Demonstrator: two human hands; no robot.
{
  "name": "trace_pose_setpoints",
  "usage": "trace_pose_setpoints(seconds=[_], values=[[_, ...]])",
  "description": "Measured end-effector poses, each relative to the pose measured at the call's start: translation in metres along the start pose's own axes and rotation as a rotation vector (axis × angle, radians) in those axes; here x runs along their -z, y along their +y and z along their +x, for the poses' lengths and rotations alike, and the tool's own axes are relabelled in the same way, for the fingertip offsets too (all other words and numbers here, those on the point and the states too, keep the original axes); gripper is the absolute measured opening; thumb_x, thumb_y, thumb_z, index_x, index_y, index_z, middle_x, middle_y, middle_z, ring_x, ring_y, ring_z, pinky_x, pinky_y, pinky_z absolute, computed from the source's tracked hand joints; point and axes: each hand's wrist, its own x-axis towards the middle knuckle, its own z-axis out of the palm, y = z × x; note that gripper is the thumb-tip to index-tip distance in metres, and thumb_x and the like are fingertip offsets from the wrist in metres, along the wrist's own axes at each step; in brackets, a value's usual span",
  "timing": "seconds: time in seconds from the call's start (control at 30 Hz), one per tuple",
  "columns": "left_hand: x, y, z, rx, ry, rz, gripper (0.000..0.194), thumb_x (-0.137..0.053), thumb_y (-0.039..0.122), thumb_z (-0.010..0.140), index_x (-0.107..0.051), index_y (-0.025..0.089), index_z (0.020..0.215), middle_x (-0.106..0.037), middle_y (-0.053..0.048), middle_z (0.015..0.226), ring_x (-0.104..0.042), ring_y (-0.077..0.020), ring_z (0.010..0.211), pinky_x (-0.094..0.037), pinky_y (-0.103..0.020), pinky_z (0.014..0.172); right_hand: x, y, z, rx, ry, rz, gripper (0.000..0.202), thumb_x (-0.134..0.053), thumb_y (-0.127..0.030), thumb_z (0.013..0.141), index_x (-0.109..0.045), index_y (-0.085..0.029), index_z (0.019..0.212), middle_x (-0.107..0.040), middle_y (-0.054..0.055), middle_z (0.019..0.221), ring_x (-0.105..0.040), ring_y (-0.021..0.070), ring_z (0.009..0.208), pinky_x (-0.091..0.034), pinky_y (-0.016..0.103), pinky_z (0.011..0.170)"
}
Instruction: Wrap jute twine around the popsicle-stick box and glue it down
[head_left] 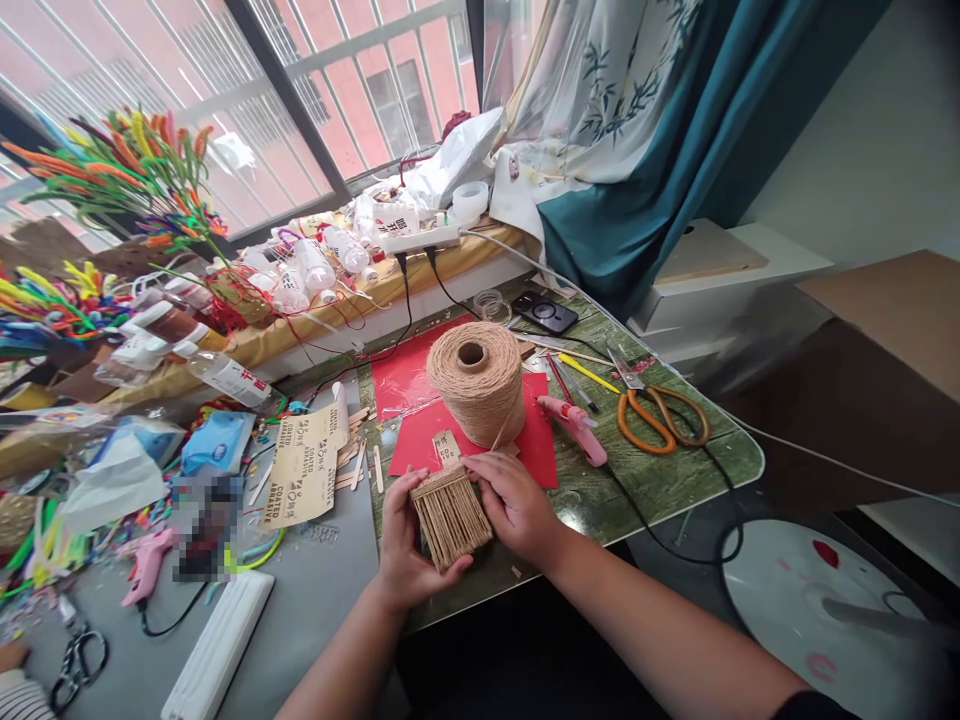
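My left hand (403, 550) grips a small squarish piece wrapped in rows of brown twine (452, 522) from its left side, the thumb under its lower edge. At the piece's upper right corner, my right hand (519, 508) is closed, its fingertips pressed on the edge where a strand seems to run. Just behind stands a large spool of jute twine (480, 395), upright on red sheets (540, 450). A scrap of printed brown paper (445, 447) lies between spool and piece. Right of the spool is a pink glue gun (574, 425).
Orange-handled scissors (649, 420), a yellow pencil-like stick (589, 373) and a phone (545, 312) lie at the right. Left are sandpaper sheets (304, 465), wooden sticks (358, 465), a second pink glue gun (148, 565) and a white case (217, 645). A power strip (420, 240) sits on the sill.
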Motion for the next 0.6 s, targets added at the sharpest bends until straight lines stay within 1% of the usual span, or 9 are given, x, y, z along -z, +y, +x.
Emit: trace_pose_setpoints(seconds=[0.1,0.2,0.3,0.37,0.43,0.5,0.6], values=[[0.0004,-0.0054,-0.0024,0.022,0.033,-0.038,0.115,-0.095,0.04,0.06,-0.035,0.022,0.156,-0.043,-0.019,0.146,-0.047,-0.0407,0.141,-0.037,-0.061,0.121,-0.0022,0.0,-0.0016,0.009,-0.078,-0.074,0.064,-0.043,-0.004,0.097,-0.042,-0.024,0.158,-0.062,0.011,0.148,-0.056,0.0252,0.138,-0.047,0.052,0.118],[0.0013,-0.0058,-0.0037,0.056,0.057,-0.078,0.115,-0.097,0.04,0.058,-0.038,0.022,0.154,-0.044,-0.019,0.147,-0.048,-0.0407,0.14,-0.039,-0.059,0.121,-0.0042,0.0018,-0.0035,-0.01,-0.162,-0.101,0.073,-0.043,-0.004,0.095,-0.03,-0.023,0.165,-0.052,0.011,0.159,-0.048,0.0257,0.147,-0.042,0.053,0.122],[0.0027,-0.0021,-0.0044,0.137,0.063,-0.173,0.111,-0.096,0.042,0.061,-0.039,0.023,0.154,-0.048,-0.019,0.148,-0.051,-0.0404,0.14,-0.042,-0.056,0.118,-0.0057,0.0042,-0.0047,-0.02,-0.241,-0.099,0.081,-0.043,-0.004,0.094,-0.016,-0.023,0.169,-0.039,0.011,0.168,-0.037,0.0254,0.155,-0.036,0.053,0.126],[0.004,0.0004,-0.0047,0.204,0.071,-0.251,0.108,-0.095,0.045,0.063,-0.039,0.023,0.154,-0.05,-0.018,0.147,-0.052,-0.04,0.139,-0.044,-0.054,0.117,-0.0056,0.0046,-0.0048,-0.02,-0.281,-0.081,0.088,-0.044,-0.003,0.092,-0.009,-0.023,0.17,-0.032,0.01,0.172,-0.03,0.0254,0.158,-0.033,0.054,0.128],[0.0053,0.0018,-0.0046,0.259,0.08,-0.315,0.108,-0.094,0.049,0.063,-0.04,0.024,0.153,-0.052,-0.017,0.146,-0.055,-0.0398,0.136,-0.046,-0.053,0.115,-0.004,0.0035,-0.0045,-0.023,-0.312,-0.037,0.094,-0.045,-0.001,0.087,-0.007,-0.023,0.17,-0.027,0.01,0.174,-0.027,0.0254,0.16,-0.03,0.053,0.13],[0.0063,0.0014,-0.004,0.294,0.097,-0.361,0.107,-0.093,0.053,0.063,-0.042,0.024,0.152,-0.053,-0.016,0.145,-0.055,-0.0398,0.135,-0.046,-0.052,0.114,-0.0014,0.0016,-0.0044,-0.029,-0.335,0.032,0.094,-0.046,-0.001,0.086,-0.01,-0.024,0.17,-0.025,0.008,0.174,-0.026,0.0247,0.16,-0.029,0.052,0.13],[0.0064,-0.0018,-0.0029,0.329,0.126,-0.428,0.105,-0.091,0.059,0.064,-0.044,0.024,0.151,-0.054,-0.016,0.145,-0.054,-0.0404,0.135,-0.046,-0.053,0.114,0.0029,-0.0016,-0.0044,-0.045,-0.33,0.128,0.082,-0.044,-0.007,0.095,-0.015,-0.027,0.169,-0.026,0.007,0.174,-0.027,0.0235,0.16,-0.028,0.05,0.131]])
